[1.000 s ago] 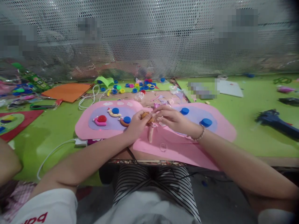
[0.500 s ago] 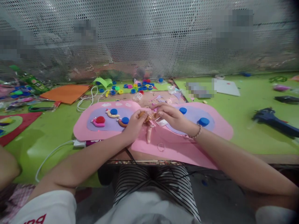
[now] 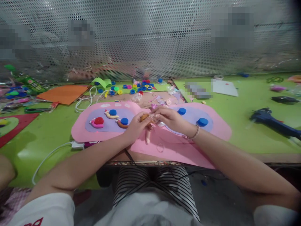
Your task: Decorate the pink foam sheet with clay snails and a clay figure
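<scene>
My left hand (image 3: pixel 135 128) is closed around a brown lump (image 3: pixel 144 117) that looks like modelling clay. Right against it, the pinched fingers of my right hand (image 3: pixel 175 120) grip what seems to be clear, shiny plastic (image 3: pixel 155 118) at the lump's edge. Both hands are over a pink paper shape (image 3: pixel 81 127) with lilac inner panels (image 3: pixel 91 114). Below them lies a beige clay roll (image 3: pixel 148 137). On the left panel sit a pink clay snail with a red cap (image 3: pixel 99 121), a beige one with a blue cap (image 3: pixel 113 112) and a brown one with a blue cap (image 3: pixel 124 121).
Two blue caps (image 3: pixel 202 121) sit on the right lilac panel. Several coloured bottle caps (image 3: pixel 141 86) and paper scraps lie behind. A dark blue glue gun (image 3: pixel 272 121) is at right; orange paper (image 3: pixel 64 94), a white cable (image 3: pixel 51 153) and a green bottle (image 3: pixel 28 81) are at left.
My right fingers have drawn in closer to my left hand at the brown lump. The whole view has shifted slightly, so things appear a little further left.
</scene>
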The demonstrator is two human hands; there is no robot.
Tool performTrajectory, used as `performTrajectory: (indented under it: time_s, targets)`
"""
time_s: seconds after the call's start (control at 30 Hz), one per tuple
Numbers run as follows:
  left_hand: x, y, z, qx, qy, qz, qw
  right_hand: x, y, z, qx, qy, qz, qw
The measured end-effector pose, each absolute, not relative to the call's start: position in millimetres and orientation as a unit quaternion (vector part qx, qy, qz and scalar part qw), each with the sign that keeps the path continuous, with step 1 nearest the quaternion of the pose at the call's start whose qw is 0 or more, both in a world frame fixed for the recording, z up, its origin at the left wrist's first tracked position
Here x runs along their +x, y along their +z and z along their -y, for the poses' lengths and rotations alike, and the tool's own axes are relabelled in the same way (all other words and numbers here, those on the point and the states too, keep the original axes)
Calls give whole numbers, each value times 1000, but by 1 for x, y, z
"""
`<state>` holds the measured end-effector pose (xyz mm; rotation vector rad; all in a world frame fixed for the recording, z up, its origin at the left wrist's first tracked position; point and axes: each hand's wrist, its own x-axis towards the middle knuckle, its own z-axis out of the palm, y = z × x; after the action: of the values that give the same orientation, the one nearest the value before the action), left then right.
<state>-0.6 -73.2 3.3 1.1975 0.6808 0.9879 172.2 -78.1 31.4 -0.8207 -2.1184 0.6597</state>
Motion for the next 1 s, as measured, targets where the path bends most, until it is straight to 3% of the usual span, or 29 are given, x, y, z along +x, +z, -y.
performTrajectory:
  time_s: [0.2,0.4,0.57,0.63,0.83,0.93,1.0]
  targets:
    - [-1,7,76,554,458,-319,618,175,29,76,-300,161,835,432]
    - [-4,14,75,582,541,-379,473,192,45,72,-350,201,750,524]
    - [-5,14,81,626,525,-373,440,189,47,76,-248,242,863,369]
    - [-6,14,83,639,525,-356,434,182,43,79,-241,241,874,347]
    - [-4,5,75,667,475,-386,425,188,39,66,-322,251,778,478]
    - [-4,-2,73,747,385,-428,332,204,37,50,-411,270,663,564]
    - [-5,-4,75,821,298,-419,247,212,35,41,-449,272,626,577]
